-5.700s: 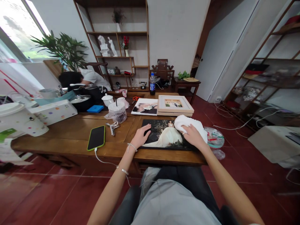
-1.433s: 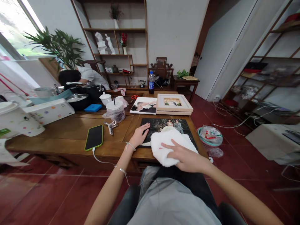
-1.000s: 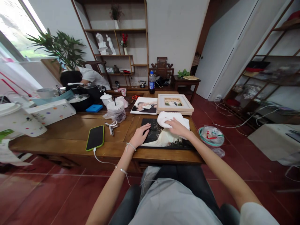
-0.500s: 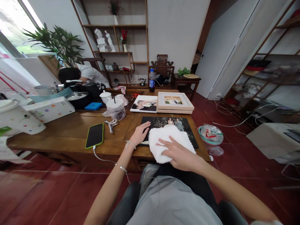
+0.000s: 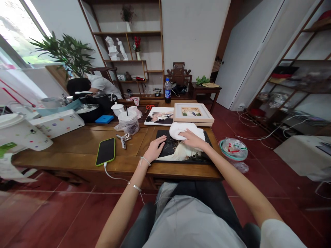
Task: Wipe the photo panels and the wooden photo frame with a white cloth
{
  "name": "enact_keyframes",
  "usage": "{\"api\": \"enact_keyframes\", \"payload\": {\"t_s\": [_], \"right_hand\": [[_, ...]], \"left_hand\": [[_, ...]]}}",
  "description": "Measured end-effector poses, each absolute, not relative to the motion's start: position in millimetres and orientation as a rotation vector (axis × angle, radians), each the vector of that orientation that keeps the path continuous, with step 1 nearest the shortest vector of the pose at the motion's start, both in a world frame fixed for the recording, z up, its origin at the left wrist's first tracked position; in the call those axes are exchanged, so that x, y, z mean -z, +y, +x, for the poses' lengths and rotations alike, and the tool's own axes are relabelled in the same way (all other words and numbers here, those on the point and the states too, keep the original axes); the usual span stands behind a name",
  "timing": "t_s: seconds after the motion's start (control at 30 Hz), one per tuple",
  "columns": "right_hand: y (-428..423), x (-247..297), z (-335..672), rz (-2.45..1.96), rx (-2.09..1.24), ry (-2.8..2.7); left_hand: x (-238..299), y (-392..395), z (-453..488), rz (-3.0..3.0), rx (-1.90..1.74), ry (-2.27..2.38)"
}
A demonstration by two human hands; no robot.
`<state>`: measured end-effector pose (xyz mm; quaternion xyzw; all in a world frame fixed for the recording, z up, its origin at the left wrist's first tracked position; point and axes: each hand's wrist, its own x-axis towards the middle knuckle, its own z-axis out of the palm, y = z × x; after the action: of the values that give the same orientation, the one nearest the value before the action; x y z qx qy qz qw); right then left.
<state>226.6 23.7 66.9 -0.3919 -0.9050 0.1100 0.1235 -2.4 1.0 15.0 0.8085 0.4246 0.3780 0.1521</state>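
Note:
A dark wedding photo panel lies flat on the wooden table before me, a pale gown showing across its lower part. My left hand rests on the panel's left edge, palm down with the fingers stretched out and nothing held. Over the panel's upper part my right hand grips a fluffy white towel, pressing it down. The bunched towel hides the top of the photo and comes close to a pale framed picture behind it. Beside that frame lies another photo print.
Left on the table are a charging phone, a shiny metal piece, a bagged cup and a blue box. A cola bottle stands behind. A basket sits right. Another person leans at the far left.
My right hand has pushed the towel away from me, from the panel's near edge to its far edge, uncovering the gown. My left hand has stayed at the left edge.

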Motion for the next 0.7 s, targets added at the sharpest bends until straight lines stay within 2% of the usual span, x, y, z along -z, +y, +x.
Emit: {"api": "enact_keyframes", "payload": {"t_s": [0.13, 0.27, 0.5, 0.7], "right_hand": [[10, -60, 206, -1.279, -0.140, -2.597], [-39, -58, 194, -1.229, -0.058, -2.635], [-112, -76, 207, -1.070, -0.203, -2.804], [-96, -79, 226, -1.028, -0.301, -2.765]], "left_hand": [[-15, 1, -2, 2.311, -1.092, 1.209], [-17, 0, -2, 2.318, -1.077, 1.218], [-16, -1, -2, 2.308, -1.069, 1.226], [-16, 0, -2, 2.321, -1.069, 1.227]]}}
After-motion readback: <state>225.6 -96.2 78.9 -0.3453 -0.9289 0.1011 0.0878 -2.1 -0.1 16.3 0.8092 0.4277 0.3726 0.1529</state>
